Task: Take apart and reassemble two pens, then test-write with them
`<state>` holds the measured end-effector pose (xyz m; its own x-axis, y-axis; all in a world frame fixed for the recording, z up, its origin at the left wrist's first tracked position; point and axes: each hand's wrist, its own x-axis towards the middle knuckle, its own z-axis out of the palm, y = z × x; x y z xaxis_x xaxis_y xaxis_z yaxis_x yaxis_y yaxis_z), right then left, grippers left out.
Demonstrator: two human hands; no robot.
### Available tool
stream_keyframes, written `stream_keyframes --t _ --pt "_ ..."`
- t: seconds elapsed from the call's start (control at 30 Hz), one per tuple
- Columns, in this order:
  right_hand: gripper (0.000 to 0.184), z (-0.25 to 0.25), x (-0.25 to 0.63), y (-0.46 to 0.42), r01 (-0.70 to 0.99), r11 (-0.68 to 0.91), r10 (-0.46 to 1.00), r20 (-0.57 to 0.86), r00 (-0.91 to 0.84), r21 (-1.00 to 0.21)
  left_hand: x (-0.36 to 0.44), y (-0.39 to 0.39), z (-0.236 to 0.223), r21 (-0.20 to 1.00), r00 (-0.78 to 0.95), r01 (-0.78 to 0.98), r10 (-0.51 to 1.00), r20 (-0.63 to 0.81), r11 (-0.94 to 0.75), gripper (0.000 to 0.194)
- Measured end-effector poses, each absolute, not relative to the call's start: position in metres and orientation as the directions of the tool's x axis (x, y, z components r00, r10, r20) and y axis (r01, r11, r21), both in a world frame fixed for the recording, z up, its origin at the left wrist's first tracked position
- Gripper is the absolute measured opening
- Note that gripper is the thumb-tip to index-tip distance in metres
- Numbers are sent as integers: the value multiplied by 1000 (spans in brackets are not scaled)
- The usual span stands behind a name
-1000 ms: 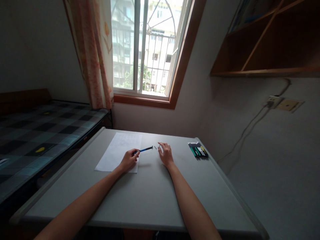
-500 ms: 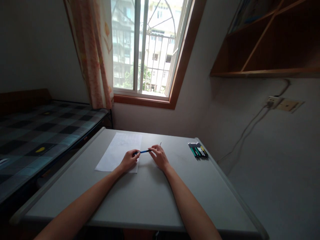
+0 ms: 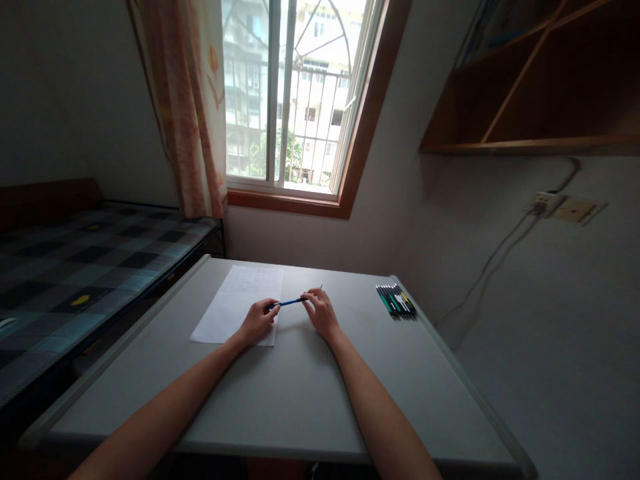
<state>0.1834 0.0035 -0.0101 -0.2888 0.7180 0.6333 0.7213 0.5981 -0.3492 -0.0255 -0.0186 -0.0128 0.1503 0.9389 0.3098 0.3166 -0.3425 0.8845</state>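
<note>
Just over the right edge of a white sheet of paper (image 3: pixel 225 313), my left hand (image 3: pixel 259 319) is closed around one end of a slim blue-and-black pen (image 3: pixel 291 303). Its blue middle shows between the two hands. My right hand (image 3: pixel 321 312) pinches the pen's dark other end between thumb and fingertips. A thin pointed tip sticks up past the right fingers; whether it belongs to the pen cannot be made out. Faint lines of writing or print cover the far part of the sheet.
Several pens (image 3: pixel 396 302), black with green, white and yellow parts, lie in a row at the table's right edge. The grey-white table (image 3: pixel 310 400) stands below a window. A checked bed (image 3: pixel 90 267) is on the left, a wooden shelf (image 3: pixel 525 143) at upper right.
My right fingers have slid slightly to the right, away from my left hand, and more of the pen's blue part shows. My left hand has stayed in place.
</note>
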Motion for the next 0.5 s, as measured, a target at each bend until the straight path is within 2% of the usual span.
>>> stream_keyframes --t 0.5 --pt "15 -10 187 3 803 484 750 639 -174 -349 -25 -20 -9 894 145 316 947 286 -318 36"
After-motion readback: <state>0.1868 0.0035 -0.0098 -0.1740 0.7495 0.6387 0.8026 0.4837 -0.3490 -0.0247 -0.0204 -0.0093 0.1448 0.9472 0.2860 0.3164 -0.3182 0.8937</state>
